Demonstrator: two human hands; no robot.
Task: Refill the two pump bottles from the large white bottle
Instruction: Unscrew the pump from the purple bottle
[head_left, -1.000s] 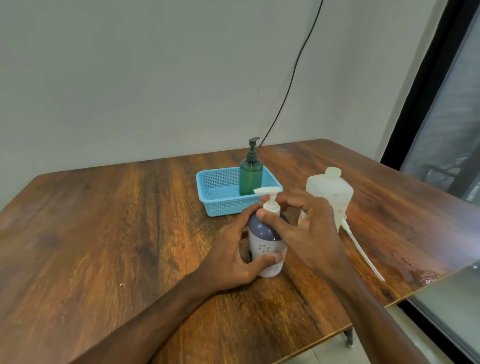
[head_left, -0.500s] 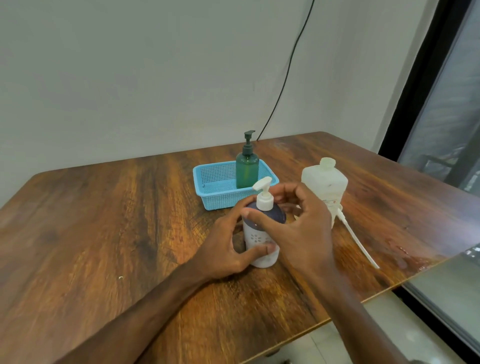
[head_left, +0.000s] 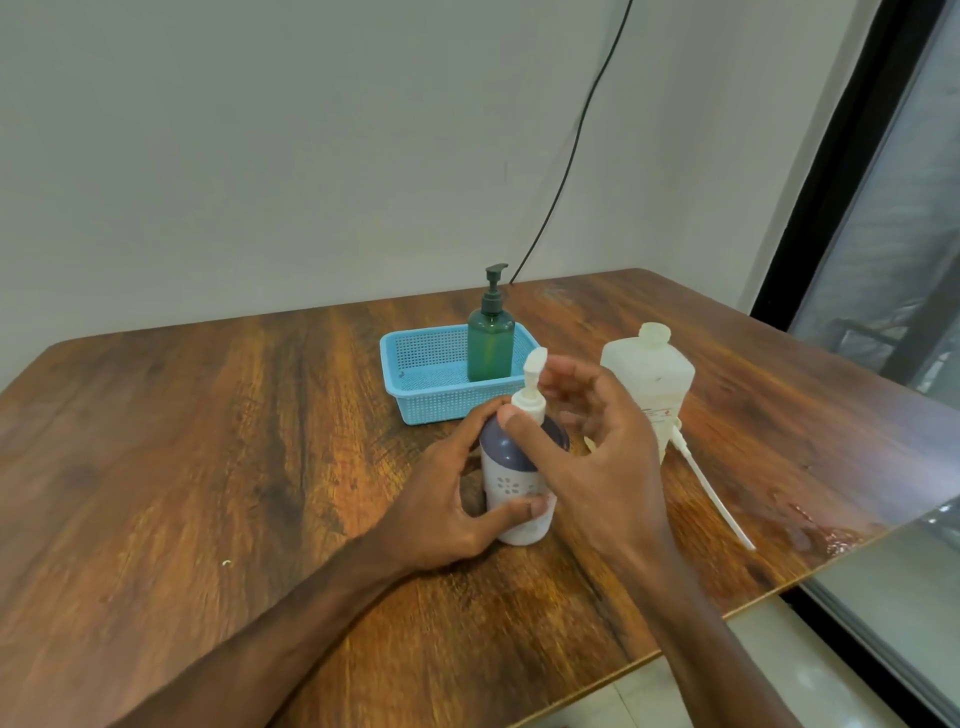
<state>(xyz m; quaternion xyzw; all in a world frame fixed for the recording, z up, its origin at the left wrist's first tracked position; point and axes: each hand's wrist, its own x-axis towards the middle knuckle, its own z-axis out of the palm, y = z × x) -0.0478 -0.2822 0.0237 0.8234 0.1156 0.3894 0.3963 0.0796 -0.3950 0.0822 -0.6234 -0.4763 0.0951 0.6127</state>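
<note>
A brown wooden table stands in a corner: pale wall with a black cable behind, a dark-framed window to my right. My left hand grips the purple bottle, upright on the table, thumb low on its front. My right hand has its thumb on the pump collar; the blurred fingers curl behind, and I can't tell whether they pinch. The green bottle stands in the blue basket just beyond. The white bottle is right, with a loose pump tube beside it.

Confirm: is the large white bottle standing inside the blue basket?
No, the large white bottle stands on the table, right of the blue basket.
</note>
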